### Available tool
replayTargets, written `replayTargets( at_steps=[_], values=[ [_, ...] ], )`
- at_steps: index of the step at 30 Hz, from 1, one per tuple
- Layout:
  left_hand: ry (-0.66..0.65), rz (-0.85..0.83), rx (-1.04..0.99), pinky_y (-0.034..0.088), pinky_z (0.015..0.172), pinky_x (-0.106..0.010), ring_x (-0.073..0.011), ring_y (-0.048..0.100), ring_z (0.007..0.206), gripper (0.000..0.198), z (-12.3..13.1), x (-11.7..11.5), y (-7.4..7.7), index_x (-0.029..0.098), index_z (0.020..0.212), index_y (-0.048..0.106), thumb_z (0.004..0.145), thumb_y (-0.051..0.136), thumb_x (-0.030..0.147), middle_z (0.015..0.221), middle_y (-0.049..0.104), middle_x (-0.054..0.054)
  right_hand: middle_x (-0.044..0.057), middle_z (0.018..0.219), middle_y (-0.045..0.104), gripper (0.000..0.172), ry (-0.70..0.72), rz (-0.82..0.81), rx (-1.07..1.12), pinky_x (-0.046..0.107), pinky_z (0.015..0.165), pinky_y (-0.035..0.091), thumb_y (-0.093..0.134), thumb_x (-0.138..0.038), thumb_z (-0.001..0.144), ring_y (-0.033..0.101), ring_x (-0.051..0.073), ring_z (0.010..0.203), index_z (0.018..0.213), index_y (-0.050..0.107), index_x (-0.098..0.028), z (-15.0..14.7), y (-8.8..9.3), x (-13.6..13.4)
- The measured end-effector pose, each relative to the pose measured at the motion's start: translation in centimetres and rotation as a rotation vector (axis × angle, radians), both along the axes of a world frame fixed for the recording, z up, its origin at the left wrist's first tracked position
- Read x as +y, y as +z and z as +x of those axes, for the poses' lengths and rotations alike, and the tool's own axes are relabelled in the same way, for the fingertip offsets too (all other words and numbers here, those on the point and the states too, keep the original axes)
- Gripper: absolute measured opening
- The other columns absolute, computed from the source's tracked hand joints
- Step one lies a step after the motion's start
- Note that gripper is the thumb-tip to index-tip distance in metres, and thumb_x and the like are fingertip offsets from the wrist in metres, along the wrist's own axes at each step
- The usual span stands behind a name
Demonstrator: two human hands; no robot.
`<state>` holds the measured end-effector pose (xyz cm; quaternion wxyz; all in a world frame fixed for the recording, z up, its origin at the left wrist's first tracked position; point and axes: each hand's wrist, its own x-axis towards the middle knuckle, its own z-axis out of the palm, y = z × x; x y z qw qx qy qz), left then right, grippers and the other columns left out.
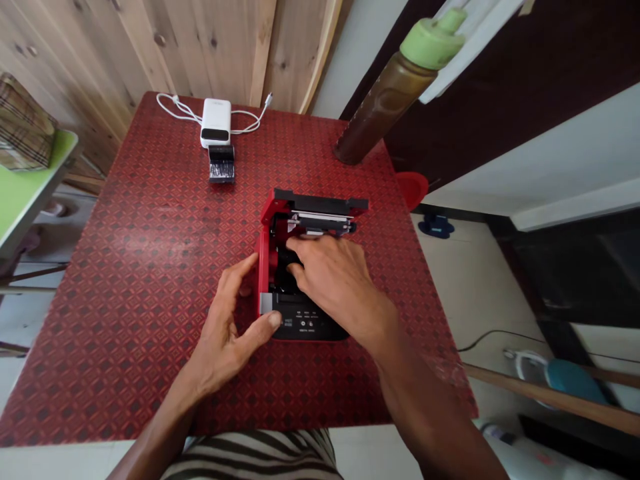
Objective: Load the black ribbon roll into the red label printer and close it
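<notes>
While both hands work at one compact red-and-black plastic printer (300,319), it sits near the middle of the counter (125,300), which is covered in red diamond-patterned sheeting. Its one black hinged lid (320,200) stands raised at the far end, exposing the interior. Left hand (223,337): fingers spread wide, thumb touching the near corner of the case, no firm grip visible. Right hand (333,280): fingers curved down into the open black compartment; cannot tell whether they hold anything inside.

Farther up the counter, one white rectangular power bank (216,119) lies with one white cable (175,107) looped on either side. Just in front of it lies one small black-and-silver block (221,163). At the far right corner stands one brown bottle with a green cap (395,93), tilted in view, with one red round plastic object (413,189) just beyond the edge. On the floor below lies one blue slipper (437,227).
</notes>
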<state>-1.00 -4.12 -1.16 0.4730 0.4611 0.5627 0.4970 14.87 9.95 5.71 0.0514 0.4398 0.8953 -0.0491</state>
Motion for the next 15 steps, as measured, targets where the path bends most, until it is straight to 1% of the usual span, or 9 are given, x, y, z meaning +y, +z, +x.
replayTargets(
  at_steps=[3,6,8,10,11,13,15],
  values=[
    [-0.002,-0.008,-0.007,0.042,0.133,-0.068,-0.0406,0.056,0.158,0.075,0.0,0.0,0.1,0.038,0.171,0.053,0.104,0.081,0.058,0.17,0.06,-0.012,0.011,0.096,0.088,0.019,-0.037,-0.046,-0.037,0.036,0.064,0.049,0.068,-0.013,0.103,0.082,0.029,0.082,0.103,0.084,-0.024,-0.4,-0.1,0.0],
    [0.017,-0.019,-0.044,0.039,0.136,-0.071,-0.0417,0.055,0.161,0.073,-0.1,0.1,0.2,0.036,0.17,0.055,0.105,0.079,0.061,0.17,0.061,-0.012,0.014,0.113,0.088,0.021,-0.073,-0.115,-0.039,0.039,0.074,0.057,0.068,-0.012,0.105,0.084,0.032,0.094,0.113,0.084,-0.023,-0.2,0.2,-0.1],
    [0.033,-0.023,-0.101,0.041,0.136,-0.07,-0.0419,0.055,0.162,0.067,-0.1,0.1,0.3,0.035,0.166,0.061,0.107,0.074,0.063,0.169,0.064,-0.011,0.015,0.123,0.088,0.025,-0.066,-0.125,0.043,0.042,0.083,0.062,0.069,-0.012,0.105,0.085,0.033,0.103,0.124,0.083,-0.021,0.4,0.6,-0.3],
    [0.051,-0.025,-0.15,0.048,0.132,-0.067,-0.0416,0.058,0.16,0.061,-0.2,0.2,0.3,0.033,0.161,0.066,0.109,0.071,0.065,0.166,0.068,-0.011,0.013,0.128,0.088,0.027,-0.006,-0.126,0.209,0.044,0.093,0.064,0.067,-0.013,0.108,0.084,0.032,0.109,0.128,0.083,-0.022,1.5,1.0,-0.7],
    [0.059,-0.033,-0.163,0.051,0.131,-0.065,-0.0413,0.061,0.158,0.06,-0.3,0.2,0.4,0.032,0.159,0.068,0.109,0.071,0.065,0.165,0.069,-0.011,0.011,0.128,0.088,0.025,0.048,-0.138,0.3,0.044,0.097,0.064,0.066,-0.014,0.11,0.083,0.03,0.111,0.126,0.084,-0.023,2.1,1.2,-0.9],
    [0.077,-0.045,-0.165,0.055,0.127,-0.062,-0.0403,0.065,0.153,0.06,-0.4,0.4,0.4,0.031,0.156,0.069,0.107,0.073,0.065,0.163,0.072,-0.011,0.008,0.122,0.089,0.022,0.148,-0.172,0.428,0.043,0.102,0.062,0.065,-0.016,0.113,0.081,0.027,0.111,0.115,0.086,-0.024,3.2,1.4,-1.4],
    [0.082,-0.051,-0.163,0.057,0.124,-0.06,-0.0386,0.07,0.147,0.061,-0.4,0.5,0.4,0.03,0.156,0.069,0.106,0.076,0.064,0.162,0.073,-0.011,0.007,0.111,0.09,0.025,0.2,-0.207,0.456,0.043,0.1,0.061,0.066,-0.016,0.114,0.079,0.026,0.104,0.101,0.086,-0.023,3.9,1.4,-1.8]
  ],
)
